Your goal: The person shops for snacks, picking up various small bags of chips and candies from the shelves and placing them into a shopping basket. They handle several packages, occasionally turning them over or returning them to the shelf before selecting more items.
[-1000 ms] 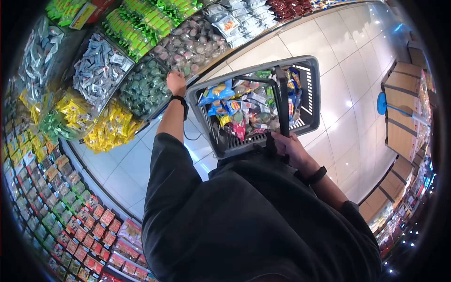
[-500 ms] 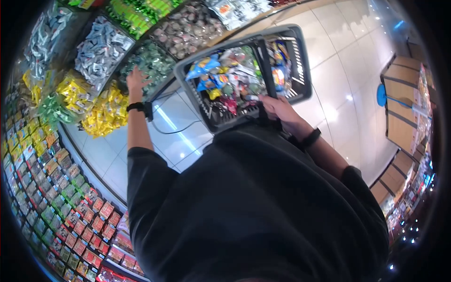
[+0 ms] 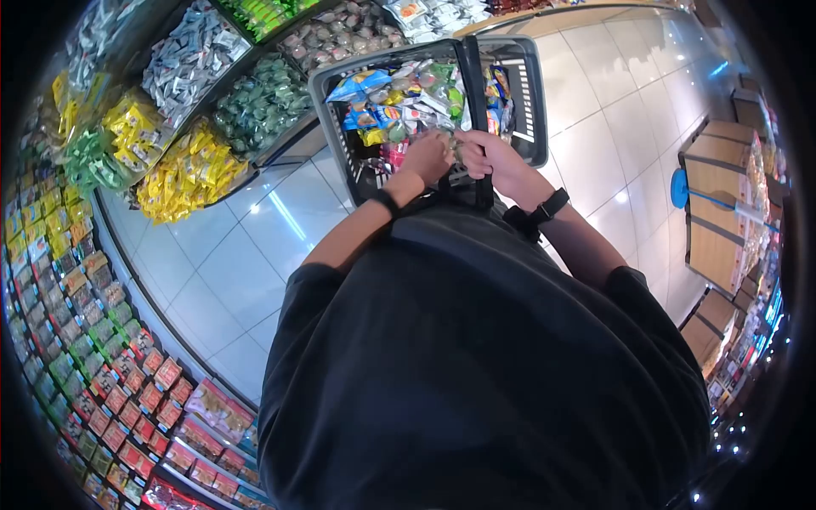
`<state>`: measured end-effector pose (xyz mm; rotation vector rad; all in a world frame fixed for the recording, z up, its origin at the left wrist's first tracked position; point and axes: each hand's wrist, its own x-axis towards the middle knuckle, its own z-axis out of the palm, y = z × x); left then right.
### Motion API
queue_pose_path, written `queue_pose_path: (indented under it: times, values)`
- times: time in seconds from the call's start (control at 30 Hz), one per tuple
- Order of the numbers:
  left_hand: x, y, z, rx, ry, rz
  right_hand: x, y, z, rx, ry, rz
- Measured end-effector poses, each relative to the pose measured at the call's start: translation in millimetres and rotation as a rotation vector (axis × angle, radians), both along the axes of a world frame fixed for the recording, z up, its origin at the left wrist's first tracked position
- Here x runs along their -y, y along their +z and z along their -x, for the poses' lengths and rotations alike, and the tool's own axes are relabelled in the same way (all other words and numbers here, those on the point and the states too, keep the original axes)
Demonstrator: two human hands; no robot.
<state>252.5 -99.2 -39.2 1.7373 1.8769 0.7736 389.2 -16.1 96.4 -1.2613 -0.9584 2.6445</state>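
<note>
A grey shopping basket [image 3: 321,110] in front of me holds several small wrapped snacks [image 3: 408,98] in blue, yellow, white and red. My right hand [image 3: 493,161] is closed around the basket's black handle [image 3: 474,93]. Close beside it, over the basket's near side, my left hand [image 3: 427,155] has its fingers drawn together. A small greenish wrapped piece [image 3: 457,153] shows between the two hands, seemingly pinched by the left fingers; its exact kind is too small to make out. Both wrists wear black bands.
Bins stand ahead and left: dark green wrapped pieces [image 3: 265,102], yellow packets [image 3: 191,174], silver-grey packets [image 3: 191,59] and brownish round pieces [image 3: 348,38]. Shelves of boxed goods [image 3: 127,408] run along the lower left. Cardboard boxes [image 3: 718,195] line the right side of the tiled floor [image 3: 595,127].
My left hand has moved right from the green bin to the basket, beside my right hand, and its spread fingers have closed. The right hand stays at the handle.
</note>
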Motion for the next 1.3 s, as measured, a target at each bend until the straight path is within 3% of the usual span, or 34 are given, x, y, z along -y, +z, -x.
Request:
queue_pose_path:
  times: [0.1,0.23,0.3,0.37,0.43,0.47,0.5,0.53,0.6,0.7,0.8,0.97,1.1,1.17,1.3]
  values:
    - [-16.9,-37.1,-15.3,-0.198,-0.075,0.002,6.8,2.2,-0.4,0.006,-0.018,-0.001]
    - [-28.0,-18.5,-20.2,-0.312,-0.084,0.164,14.1,4.8,-3.9,-0.002,-0.063,-0.018]
    - [-31.9,-14.1,-21.3,-0.207,-0.084,0.222,14.4,-1.9,-10.0,-0.013,-0.069,-0.013]
    - [-27.5,-6.4,-14.4,-0.200,-0.072,0.134,15.0,-1.5,-11.2,-0.011,-0.087,-0.004]
    - [-16.1,21.5,5.2,0.033,-0.029,-0.015,16.6,-0.7,-12.1,-0.016,-0.081,-0.016]
    - [-13.4,26.0,16.0,-0.081,0.035,-0.057,17.0,-0.2,-12.5,-0.019,-0.073,-0.031]
    - [-15.2,-15.5,41.9,-0.209,0.055,0.243,17.1,1.0,-12.0,-0.024,-0.080,-0.032]
    - [-1.0,57.9,41.7,-0.186,0.219,0.010,17.1,2.8,-11.7,-0.024,-0.062,-0.037]
    - [4.7,55.2,67.6,-0.333,0.263,0.047,17.9,4.4,-9.6,-0.021,-0.048,-0.043]
    - [8.9,42.2,83.7,-0.505,0.098,0.228,18.2,4.6,-6.3,-0.014,-0.028,-0.045]
    - [21.0,18.9,86.6,-0.694,0.000,0.186,17.4,3.9,-4.6,-0.019,-0.001,-0.041]
    - [28.5,2.4,79.8,-0.639,-0.075,0.204,20.2,1.1,-1.9,0.013,0.067,-0.075]
    - [37.5,6.6,77.4,-0.466,-0.027,0.059,21.3,-3.5,2.0,0.007,0.081,-0.100]
    - [44.3,20.9,80.7,-0.485,-0.018,0.180,19.8,-7.3,3.9,0.036,0.108,-0.086]
    - [53.7,22.3,69.6,-0.468,0.073,0.167,20.8,-4.2,8.8,0.036,0.123,-0.099]
